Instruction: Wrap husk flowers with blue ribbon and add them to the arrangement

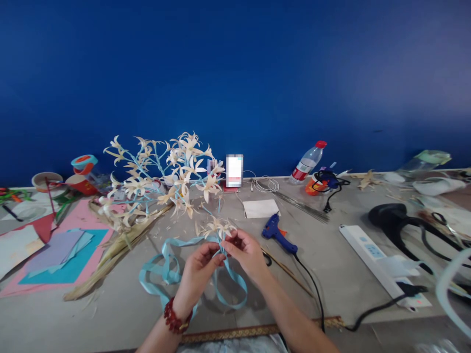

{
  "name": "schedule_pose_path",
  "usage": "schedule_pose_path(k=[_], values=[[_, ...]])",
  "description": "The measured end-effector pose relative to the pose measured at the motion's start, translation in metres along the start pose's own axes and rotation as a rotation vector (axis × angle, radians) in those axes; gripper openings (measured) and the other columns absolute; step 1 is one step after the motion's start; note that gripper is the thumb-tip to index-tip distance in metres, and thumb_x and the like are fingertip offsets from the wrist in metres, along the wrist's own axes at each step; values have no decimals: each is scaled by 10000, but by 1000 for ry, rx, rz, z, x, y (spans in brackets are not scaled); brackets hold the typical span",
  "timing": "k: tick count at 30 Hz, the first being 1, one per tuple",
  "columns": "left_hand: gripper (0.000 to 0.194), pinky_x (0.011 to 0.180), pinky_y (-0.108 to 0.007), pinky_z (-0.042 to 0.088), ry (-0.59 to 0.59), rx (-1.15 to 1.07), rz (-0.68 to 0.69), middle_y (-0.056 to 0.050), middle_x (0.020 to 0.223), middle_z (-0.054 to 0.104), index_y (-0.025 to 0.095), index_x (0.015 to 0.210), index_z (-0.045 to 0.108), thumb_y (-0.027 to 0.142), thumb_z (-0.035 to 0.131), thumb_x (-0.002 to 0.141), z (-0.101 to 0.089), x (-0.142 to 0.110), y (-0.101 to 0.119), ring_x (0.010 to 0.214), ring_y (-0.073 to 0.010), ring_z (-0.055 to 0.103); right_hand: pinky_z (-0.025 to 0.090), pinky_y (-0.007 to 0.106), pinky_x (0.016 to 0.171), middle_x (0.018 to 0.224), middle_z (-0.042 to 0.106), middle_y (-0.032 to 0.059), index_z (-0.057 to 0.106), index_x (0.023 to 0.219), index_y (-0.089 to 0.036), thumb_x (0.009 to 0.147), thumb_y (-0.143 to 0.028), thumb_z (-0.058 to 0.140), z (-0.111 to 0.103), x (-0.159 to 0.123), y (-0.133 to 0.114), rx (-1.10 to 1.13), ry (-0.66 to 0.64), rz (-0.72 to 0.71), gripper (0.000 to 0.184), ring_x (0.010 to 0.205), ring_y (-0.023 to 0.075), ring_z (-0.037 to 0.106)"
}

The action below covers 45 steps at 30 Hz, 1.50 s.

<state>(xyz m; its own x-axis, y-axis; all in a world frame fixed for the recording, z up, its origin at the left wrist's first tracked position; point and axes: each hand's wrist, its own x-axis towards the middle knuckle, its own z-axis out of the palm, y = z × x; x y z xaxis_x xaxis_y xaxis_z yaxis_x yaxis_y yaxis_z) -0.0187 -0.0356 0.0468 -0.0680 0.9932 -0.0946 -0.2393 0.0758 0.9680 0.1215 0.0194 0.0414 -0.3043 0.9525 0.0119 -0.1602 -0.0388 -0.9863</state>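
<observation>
Between my two hands is a handmade flower with pale cream petals, upright above the table. My left hand pinches its light blue stem low down, where blue ribbon meets it. Just under the petals, my right hand grips the stem with thumb and fingers. A length of light blue ribbon hangs in a loop below my hands, and more of it lies in loose folds to the left. Behind stands a bunch of similar cream flowers on blue-wrapped stems. My fingers partly hide the held stem.
A blue glue gun lies right of my hands, its cord running toward me. Farther right are a white power strip and a black curved object. Dried husks and coloured paper sheets cover the left. A bottle leans behind.
</observation>
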Motion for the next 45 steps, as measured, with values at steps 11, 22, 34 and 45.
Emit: schedule_pose_path(k=[11,22,34,45], values=[[228,662,-269,515,-5,-14,-5,-37,796,703,168,899,736,312,760,724,0,0,0,667,-148,612,448,238,578,746,625,8,624,769,-199,767,-387,719,-3,-2,-3,-221,-3,-103,211,636,139,549],[241,648,-260,503,8,-11,-14,-35,761,701,168,885,735,339,761,716,1,0,6,647,-143,601,469,237,556,687,562,-30,597,756,-199,719,-411,759,-3,-1,-5,-2,-17,39,269,589,123,538],[229,659,-259,518,13,-27,-7,-30,777,701,181,873,739,303,789,686,3,0,4,691,-150,604,465,236,560,731,597,-14,600,777,-200,732,-401,750,-4,-1,2,-17,-1,17,255,595,123,543],[249,666,-263,535,34,-34,-22,-33,788,725,185,871,754,319,802,667,2,0,5,690,-155,625,452,231,551,652,560,-27,626,721,-187,759,-408,726,-6,1,-1,-104,-62,-16,245,567,119,530]])
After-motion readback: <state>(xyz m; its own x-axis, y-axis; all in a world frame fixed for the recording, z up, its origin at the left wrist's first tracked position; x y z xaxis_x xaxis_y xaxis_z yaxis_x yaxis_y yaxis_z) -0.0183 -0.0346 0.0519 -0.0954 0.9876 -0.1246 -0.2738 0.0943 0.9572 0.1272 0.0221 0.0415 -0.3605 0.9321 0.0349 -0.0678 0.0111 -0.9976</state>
